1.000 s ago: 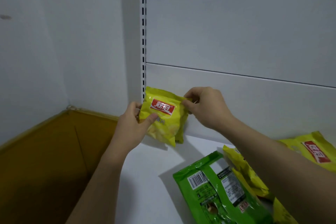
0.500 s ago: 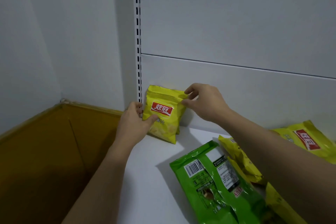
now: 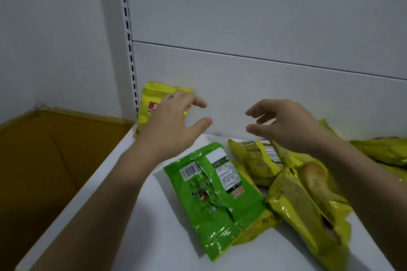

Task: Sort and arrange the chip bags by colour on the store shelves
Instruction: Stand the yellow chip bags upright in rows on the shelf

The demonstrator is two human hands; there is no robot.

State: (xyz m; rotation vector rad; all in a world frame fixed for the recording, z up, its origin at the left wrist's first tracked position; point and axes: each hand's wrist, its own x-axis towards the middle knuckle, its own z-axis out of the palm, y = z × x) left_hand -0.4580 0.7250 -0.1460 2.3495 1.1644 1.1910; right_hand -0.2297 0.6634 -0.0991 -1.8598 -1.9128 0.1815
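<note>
Head view looks down on a white shelf with a pale back panel behind it. The left hand and right hand both hang above the shelf at mid-frame, fingers spread and loosely bent, palms facing each other. Neither one holds anything.

A small yellow bag stands upright at the upper left of the shelf. It leans on the back panel just beside the slotted upright, and the left hand hides part of it. That hand does not grip the bag; whether it brushes it cannot be told.

In the lower middle of the frame a green bag lies flat with its barcode side up. Its right edge overlaps a loose heap of yellow bags that spreads to the lower right. More yellow packets lie at the right edge. An open cardboard box sits to the left, below the shelf edge.

My judgement is that the yellow row has one bag set up in the corner and the sorting is at an early stage, as most bags lie unsorted. The next move calls for picking another yellow bag from the heap, probably with the right hand, which hangs right over it. It would then stand just beside the first one. The green bag needs pulling clear of the yellows to a place of its own. These slick, puffy packets may slide or topple, so each wants a firm lean on the panel.
</note>
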